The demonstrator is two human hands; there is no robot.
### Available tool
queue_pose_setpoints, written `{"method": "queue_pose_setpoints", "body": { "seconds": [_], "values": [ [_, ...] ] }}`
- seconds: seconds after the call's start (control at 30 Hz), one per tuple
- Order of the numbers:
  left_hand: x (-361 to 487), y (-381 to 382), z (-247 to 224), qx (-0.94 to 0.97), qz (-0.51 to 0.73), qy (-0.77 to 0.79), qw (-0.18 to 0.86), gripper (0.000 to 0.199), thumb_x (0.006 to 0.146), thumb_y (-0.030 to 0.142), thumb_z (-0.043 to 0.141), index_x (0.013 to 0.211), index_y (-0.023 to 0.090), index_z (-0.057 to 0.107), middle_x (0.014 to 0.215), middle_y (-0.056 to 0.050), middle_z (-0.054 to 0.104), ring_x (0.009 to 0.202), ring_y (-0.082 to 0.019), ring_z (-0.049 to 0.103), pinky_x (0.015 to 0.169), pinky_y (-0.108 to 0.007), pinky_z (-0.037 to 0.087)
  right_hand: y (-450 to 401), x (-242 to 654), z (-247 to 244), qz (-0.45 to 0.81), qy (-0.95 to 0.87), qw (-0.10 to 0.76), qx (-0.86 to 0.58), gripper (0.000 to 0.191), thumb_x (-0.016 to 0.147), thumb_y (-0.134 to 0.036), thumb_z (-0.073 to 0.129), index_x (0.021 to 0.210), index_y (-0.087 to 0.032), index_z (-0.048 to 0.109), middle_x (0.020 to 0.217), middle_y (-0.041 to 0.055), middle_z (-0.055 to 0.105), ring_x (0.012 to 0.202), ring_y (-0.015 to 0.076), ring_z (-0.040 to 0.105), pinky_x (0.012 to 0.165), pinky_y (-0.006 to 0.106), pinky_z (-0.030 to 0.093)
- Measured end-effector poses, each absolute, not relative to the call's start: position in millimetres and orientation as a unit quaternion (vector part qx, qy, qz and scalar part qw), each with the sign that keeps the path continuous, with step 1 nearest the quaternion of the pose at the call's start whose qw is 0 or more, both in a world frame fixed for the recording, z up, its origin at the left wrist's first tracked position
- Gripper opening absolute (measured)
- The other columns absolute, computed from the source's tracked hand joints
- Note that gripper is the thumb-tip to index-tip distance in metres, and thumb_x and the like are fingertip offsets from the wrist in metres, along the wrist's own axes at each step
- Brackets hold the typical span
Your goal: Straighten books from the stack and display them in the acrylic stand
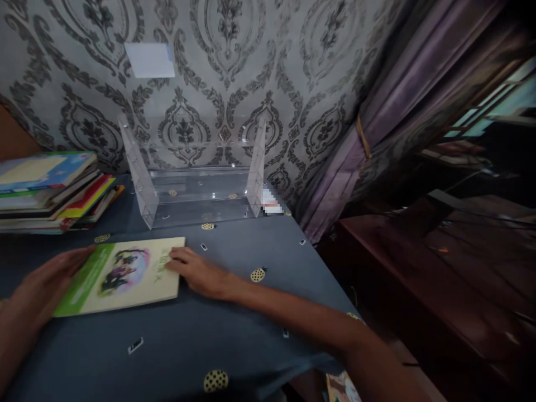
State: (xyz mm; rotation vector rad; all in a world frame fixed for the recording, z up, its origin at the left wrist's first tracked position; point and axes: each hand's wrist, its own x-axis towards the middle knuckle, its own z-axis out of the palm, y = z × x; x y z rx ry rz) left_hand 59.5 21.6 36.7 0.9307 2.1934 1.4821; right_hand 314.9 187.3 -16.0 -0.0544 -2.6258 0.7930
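A thin book (161,287) with a cream and green cover and a round coloured picture is between my hands, at or just above the blue tablecloth. My left hand (56,279) grips its green edge, with the fingertips partly hidden. On the opposite edge, my right hand (195,273) has its fingers curled over the cover and the thumb out of sight. Behind the book stands a clear plastic rack (138,173) with upright side panels and see-through shelves; no books show in it.
To the left rises a stack of books (46,190). The blue patterned tablecloth (234,340) covers the table, whose right edge slopes away near a dark red piece of furniture (397,262). A purple curtain (339,173) hangs at the right. White paper (151,60) is on the wall.
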Motion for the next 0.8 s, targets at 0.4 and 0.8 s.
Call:
{"method": "queue_pose_setpoints", "body": {
  "seconds": [0.4,0.8],
  "values": [
    [171,80,13,0.404,0.559,0.611,0.388,0.039,0.074,0.052,0.073,0.097,0.02,0.067,0.135,-0.014,0.064,0.132,-0.034,0.054,0.115,-0.053,0.037,234,480,-18,0.216,-0.934,0.222,-0.179,0.05,0.093,-0.006,0.044,0.137,-0.025,0.058,0.141,0.0137,0.058,0.138,0.0245,0.048,0.112,0.052,0.045],
    [182,99,-9,0.571,0.415,0.679,0.201,0.028,0.085,0.037,0.053,0.107,0.021,0.063,0.136,-0.013,0.055,0.128,-0.029,0.053,0.106,-0.048,0.043,243,475,4,0.171,-0.937,0.178,-0.246,0.054,0.082,0.0,0.045,0.125,-0.025,0.067,0.133,0.009,0.065,0.126,0.0277,0.059,0.106,0.053,0.048]
  ]
}}
